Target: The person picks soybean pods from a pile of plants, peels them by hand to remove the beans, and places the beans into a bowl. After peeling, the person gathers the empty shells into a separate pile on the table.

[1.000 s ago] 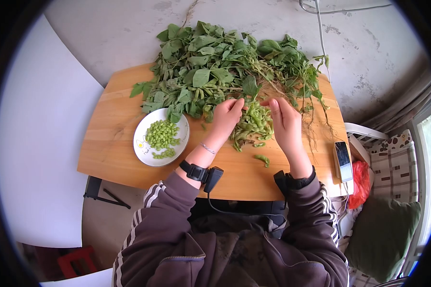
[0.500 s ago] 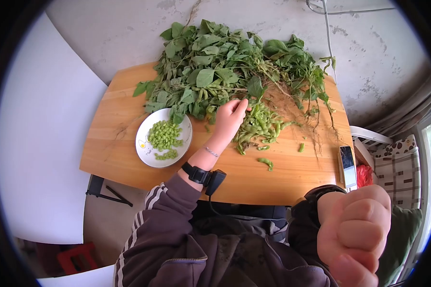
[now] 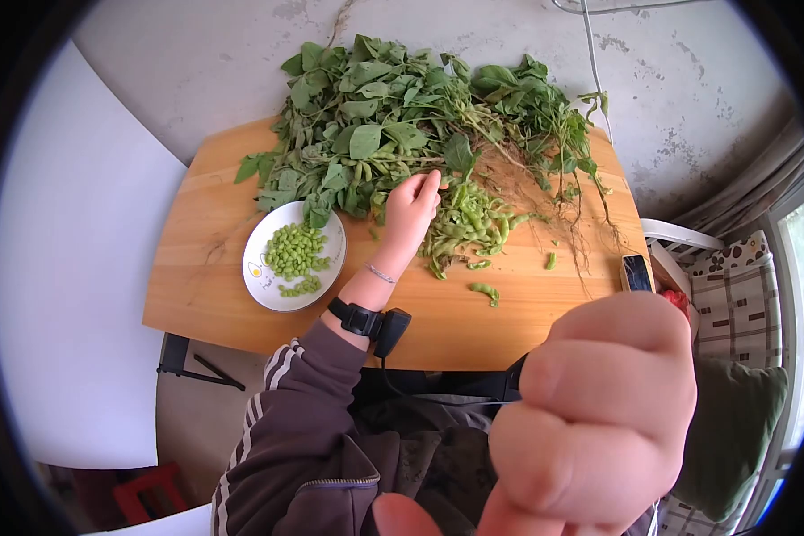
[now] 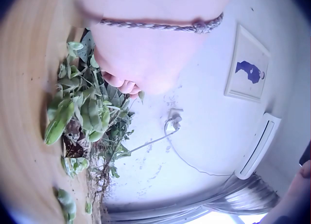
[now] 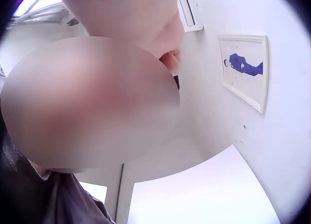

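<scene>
My left hand [image 3: 411, 213] hovers at the left edge of a heap of green soybean pods [image 3: 469, 223]. Its fingers are curled with the thumb against them. In the left wrist view, a small green pod tip [image 4: 141, 95] pokes out at the fingertips; the rest is hidden in the hand. My right hand [image 3: 598, 411] is raised close to the head camera, fingers folded into a fist, and nothing shows in it. Beside my left forearm sits a white plate [image 3: 263, 237] with shelled green beans [image 3: 295, 253].
Leafy soybean plants [image 3: 366, 125] cover the back of the wooden table [image 3: 205, 196], roots hanging to the right. A few loose pods [image 3: 485, 293] lie in front of the heap. A phone [image 3: 636, 273] stands at the right edge, near a cushioned chair [image 3: 732, 308].
My right hand left the pods beside my left hand and rose toward the head camera, closing into a fist. My left hand has stayed by the heap.
</scene>
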Demonstrator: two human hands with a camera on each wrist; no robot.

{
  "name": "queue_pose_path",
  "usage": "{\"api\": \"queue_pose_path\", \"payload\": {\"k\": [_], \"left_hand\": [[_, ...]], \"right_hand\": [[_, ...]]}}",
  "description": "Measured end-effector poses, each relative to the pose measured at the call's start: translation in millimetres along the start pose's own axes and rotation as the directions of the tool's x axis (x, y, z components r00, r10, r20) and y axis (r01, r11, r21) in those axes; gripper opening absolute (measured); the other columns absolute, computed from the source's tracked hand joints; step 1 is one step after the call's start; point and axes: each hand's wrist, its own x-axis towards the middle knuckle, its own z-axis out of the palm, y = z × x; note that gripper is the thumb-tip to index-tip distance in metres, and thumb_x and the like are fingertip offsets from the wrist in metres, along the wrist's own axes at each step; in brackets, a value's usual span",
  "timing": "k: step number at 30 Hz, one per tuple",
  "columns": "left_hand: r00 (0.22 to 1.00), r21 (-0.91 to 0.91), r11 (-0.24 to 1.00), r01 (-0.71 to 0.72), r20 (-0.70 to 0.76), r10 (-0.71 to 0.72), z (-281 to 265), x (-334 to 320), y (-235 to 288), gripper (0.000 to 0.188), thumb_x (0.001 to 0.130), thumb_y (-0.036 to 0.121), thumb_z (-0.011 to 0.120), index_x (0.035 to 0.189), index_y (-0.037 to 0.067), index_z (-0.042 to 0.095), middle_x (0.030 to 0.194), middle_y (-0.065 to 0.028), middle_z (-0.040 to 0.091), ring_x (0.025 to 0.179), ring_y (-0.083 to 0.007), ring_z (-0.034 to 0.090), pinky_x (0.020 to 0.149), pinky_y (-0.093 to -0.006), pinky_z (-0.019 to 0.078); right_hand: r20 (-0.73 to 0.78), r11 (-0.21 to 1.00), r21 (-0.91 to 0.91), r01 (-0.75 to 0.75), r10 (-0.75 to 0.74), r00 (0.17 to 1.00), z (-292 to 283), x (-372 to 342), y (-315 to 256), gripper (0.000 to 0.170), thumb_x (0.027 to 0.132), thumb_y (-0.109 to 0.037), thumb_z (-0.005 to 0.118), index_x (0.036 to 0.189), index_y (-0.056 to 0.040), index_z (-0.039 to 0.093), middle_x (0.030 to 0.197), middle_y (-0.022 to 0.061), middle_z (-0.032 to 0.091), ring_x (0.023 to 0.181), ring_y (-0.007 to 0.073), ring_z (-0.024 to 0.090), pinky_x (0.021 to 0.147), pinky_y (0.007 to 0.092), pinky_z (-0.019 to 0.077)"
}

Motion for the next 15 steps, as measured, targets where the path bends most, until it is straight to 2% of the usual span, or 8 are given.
{"api": "queue_pose_path", "payload": {"k": [2, 5, 8, 9, 11, 12, 14, 15], "left_hand": [[1.0, 0.039, 0.999, -0.007, -0.008, 0.007, 0, -2, 2, 0.03, 0.101, 0.027, 0.06, 0.096, -0.001, 0.068, 0.068, 0.0033, 0.056, 0.051, -0.0011, 0.036, 0.046, -0.019, 0.0274], [1.0, 0.064, 0.998, -0.026, -0.003, 0.026, 4, -6, 12, 0.029, 0.1, 0.027, 0.061, 0.099, -0.001, 0.07, 0.075, 0.0005, 0.065, 0.052, -0.0013, 0.039, 0.047, -0.0189, 0.0305], [0.999, 0.034, 0.999, -0.021, 0.032, 0.02, 4, -5, 9, 0.028, 0.099, 0.027, 0.063, 0.103, 0.0, 0.07, 0.08, -0.0009, 0.069, 0.053, -0.0009, 0.039, 0.047, -0.0185, 0.0313], [0.999, 0.018, 1.0, -0.017, 0.047, 0.016, 4, -5, 8, 0.028, 0.099, 0.027, 0.063, 0.104, 0.0, 0.071, 0.082, -0.0013, 0.07, 0.053, -0.0008, 0.04, 0.047, -0.0184, 0.0315], [0.997, 0.026, 1.0, 0.011, 0.081, -0.013, 5, -6, 11, 0.027, 0.099, 0.026, 0.064, 0.106, 0.001, 0.069, 0.082, -0.0009, 0.068, 0.053, -0.0007, 0.04, 0.046, -0.0177, 0.0297], [0.995, 0.027, 0.999, 0.019, 0.098, -0.021, 5, -5, 10, 0.027, 0.099, 0.026, 0.063, 0.108, 0.002, 0.067, 0.083, -0.0011, 0.067, 0.053, -0.0006, 0.04, 0.045, -0.0174, 0.0284], [0.992, 0.009, 1.0, 0.023, 0.122, -0.023, 5, -5, 8, 0.026, 0.1, 0.026, 0.063, 0.11, 0.002, 0.065, 0.083, -0.0014, 0.065, 0.052, -0.0005, 0.039, 0.044, -0.0173, 0.0266], [0.991, -0.009, 1.0, 0.02, 0.131, -0.019, 5, -5, 8, 0.026, 0.1, 0.026, 0.063, 0.11, 0.003, 0.064, 0.082, -0.0015, 0.065, 0.051, -0.0006, 0.038, 0.044, -0.0174, 0.0261]], "right_hand": [[0.038, 0.996, 0.092, -0.014, 0.01, 0.999, -8, 0, 9, 0.015, 0.086, -0.012, 0.063, 0.1, -0.0106, 0.068, 0.089, 0.0073, 0.064, 0.066, 0.0181, 0.058, 0.057, 0.0302, 0.0477], [0.073, 0.973, 0.144, -0.183, 0.174, 0.982, -4, 0, 36, 0.015, 0.091, -0.01, 0.06, 0.103, -0.0049, 0.067, 0.089, 0.007, 0.066, 0.066, 0.0162, 0.059, 0.058, 0.0291, 0.0482], [0.172, 0.848, 0.183, -0.497, 0.47, 0.866, 26, -22, 83, 0.016, 0.097, -0.008, 0.058, 0.107, 0.0008, 0.066, 0.089, 0.0067, 0.069, 0.066, 0.0144, 0.06, 0.06, 0.028, 0.0488], [0.204, 0.761, 0.209, -0.614, 0.58, 0.788, 38, -37, 97, 0.017, 0.101, -0.009, 0.055, 0.102, 0.0033, 0.067, 0.08, 0.0034, 0.066, 0.062, 0.0062, 0.051, 0.059, 0.0237, 0.0435], [0.234, 0.757, 0.122, -0.641, 0.606, 0.76, 64, -87, 139, 0.022, 0.103, -0.018, 0.056, 0.114, -0.002, 0.064, 0.077, 0.0054, 0.067, 0.058, 0.013, 0.058, 0.055, 0.0268, 0.0463], [0.259, 0.606, 0.16, -0.779, 0.736, 0.626, 71, -108, 153, 0.023, 0.103, -0.021, 0.055, 0.111, -0.0018, 0.065, 0.072, 0.0031, 0.063, 0.056, 0.0113, 0.054, 0.053, 0.0262, 0.043], [0.328, 0.232, 0.216, -0.948, 0.898, 0.294, 83, -139, 172, 0.028, 0.105, -0.026, 0.053, 0.104, -0.0014, 0.066, 0.064, -0.0013, 0.054, 0.051, 0.0078, 0.045, 0.048, 0.025, 0.0365], [0.359, 0.124, 0.331, -0.936, 0.9, 0.246, 88, -145, 173, 0.029, 0.106, -0.028, 0.051, 0.1, -0.002, 0.064, 0.063, -0.0034, 0.048, 0.051, 0.0063, 0.039, 0.047, 0.0242, 0.0313]]}}
